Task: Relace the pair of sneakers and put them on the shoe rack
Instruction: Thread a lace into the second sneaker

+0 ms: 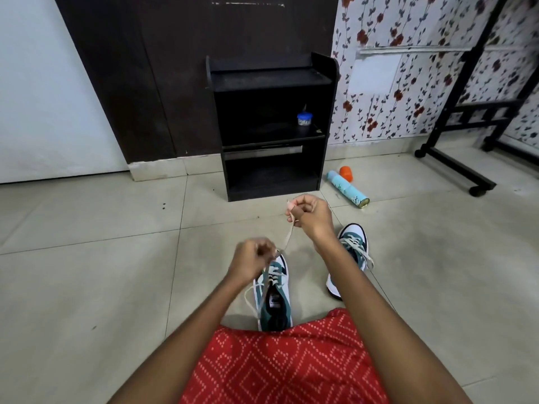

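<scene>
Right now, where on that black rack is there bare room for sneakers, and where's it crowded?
On the rack, the top shelf and bottom shelf look bare. The middle shelf is free left of the blue-lidded jar. On the floor, the spray can and orange cap crowd the rack's right side. The left hand and right hand grip the lace.

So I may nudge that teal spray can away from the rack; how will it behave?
The spray can lies on its side on smooth tiles, so it would probably roll. Its metal-looking body seems stiff. The orange cap loose beside it looks light and may skid away.
</scene>
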